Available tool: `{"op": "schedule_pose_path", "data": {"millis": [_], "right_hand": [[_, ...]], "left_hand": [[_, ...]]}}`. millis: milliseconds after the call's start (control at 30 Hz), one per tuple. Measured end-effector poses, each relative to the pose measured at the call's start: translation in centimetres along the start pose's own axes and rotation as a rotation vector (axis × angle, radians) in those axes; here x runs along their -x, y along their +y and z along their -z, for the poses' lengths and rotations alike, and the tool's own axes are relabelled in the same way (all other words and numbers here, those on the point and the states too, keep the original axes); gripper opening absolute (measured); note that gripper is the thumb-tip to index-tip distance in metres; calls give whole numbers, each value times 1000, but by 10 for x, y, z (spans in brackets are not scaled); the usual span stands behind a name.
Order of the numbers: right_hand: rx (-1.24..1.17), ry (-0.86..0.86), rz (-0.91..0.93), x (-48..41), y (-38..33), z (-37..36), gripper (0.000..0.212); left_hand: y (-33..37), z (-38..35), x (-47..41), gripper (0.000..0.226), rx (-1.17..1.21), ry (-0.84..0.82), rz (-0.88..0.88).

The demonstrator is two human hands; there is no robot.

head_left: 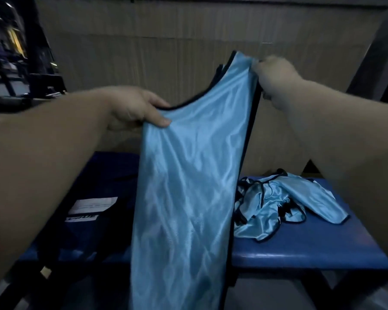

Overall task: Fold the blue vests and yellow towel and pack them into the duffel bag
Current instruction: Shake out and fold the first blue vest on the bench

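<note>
As a light-blue vest point(188, 175) hangs at full length above a blue worktop point(300, 249), a person holds it up by its top edge with both hands. The left hand point(139, 108) pinches the black-trimmed neckline, with the thumb on the near face of the cloth and the fingers curled behind it. The right hand point(276, 79), raised higher and farther from the camera, is closed round the vest's shoulder strap, though motion blur hides the detail of its fingers.

The hanging cloth covers the middle of the worktop and splits the view in two. To its right, a crumpled heap of vests point(278, 204) in the same blue with black trim lies on the worktop. One flap is spread toward the right edge, and the heap's left side is hidden behind the held vest. The right forearm passes above this heap without touching it.

To the left, a dark navy duffel bag point(99, 182) sits on the worktop, with a white label point(92, 203) and a strip of lettering too blurred to read. The left forearm crosses in front of the bag's near end, and whether the bag is open cannot be told.

Behind everything stands a ribbed brownish wall point(143, 52). Dark metal frames point(14, 70) fill the dim upper left corner.
</note>
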State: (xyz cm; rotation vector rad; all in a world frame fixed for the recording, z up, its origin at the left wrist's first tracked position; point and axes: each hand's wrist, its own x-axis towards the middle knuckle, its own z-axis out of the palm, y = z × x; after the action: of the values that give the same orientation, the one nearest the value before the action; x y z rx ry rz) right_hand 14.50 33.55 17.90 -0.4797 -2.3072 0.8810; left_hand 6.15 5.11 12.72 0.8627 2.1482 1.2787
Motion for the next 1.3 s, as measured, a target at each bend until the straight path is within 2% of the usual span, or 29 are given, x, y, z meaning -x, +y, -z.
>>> {"op": "schedule_pose_path", "data": {"millis": [67, 100, 200, 300, 400, 500, 567, 733, 767, 867, 933, 1000, 1067, 1133, 1200, 1300], "right_hand": [[101, -3, -61, 18, 12, -34, 20], [138, -72, -52, 17, 23, -43, 21], [264, -166, -52, 3, 50, -70, 19], [217, -199, -116, 1, 67, -96, 15], [34, -184, -187, -1, 83, -120, 19], [49, -177, -209, -3, 101, -142, 26], [125, -190, -224, -4, 117, -157, 29], [214, -257, -250, 3, 162, -196, 33], [209, -266, -247, 7, 169, -202, 34], [90, -266, -228, 15, 187, -223, 30], [-9, -305, -205, 20, 196, -236, 31], [-114, -386, -186, 26, 206, -246, 47], [-160, -398, -189, 36, 214, -250, 66], [-123, -308, -243, 50, 223, -245, 68], [-44, -291, -231, 66, 238, -238, 59], [155, -515, -129, 85, 264, -221, 53]], "left_hand": [[-32, -12, -16, 39, -13, 22, 93], [-47, -19, -22, 39, -30, 37, 109], [-84, -34, -49, 35, -305, 187, 156], [-112, -52, -67, 23, -509, 318, 176], [-135, -67, -83, 13, -575, 425, 175], [-158, -81, -98, 14, -590, 535, 138], [-172, -90, -107, 18, -552, 542, 101], [-200, -121, -121, 11, -692, 478, 41], [-205, -128, -123, 17, -730, 457, 48], [-223, -146, -126, 56, -729, 341, 143], [-235, -154, -126, 68, -754, 248, 137], [-245, -159, -127, 58, -849, 166, 50], [-250, -163, -128, 51, -931, 53, -5], [-251, -167, -129, 59, -940, -48, 69], [-249, -171, -131, 70, -952, -103, 150], [-244, -178, -130, 78, -985, -134, 221]]}}
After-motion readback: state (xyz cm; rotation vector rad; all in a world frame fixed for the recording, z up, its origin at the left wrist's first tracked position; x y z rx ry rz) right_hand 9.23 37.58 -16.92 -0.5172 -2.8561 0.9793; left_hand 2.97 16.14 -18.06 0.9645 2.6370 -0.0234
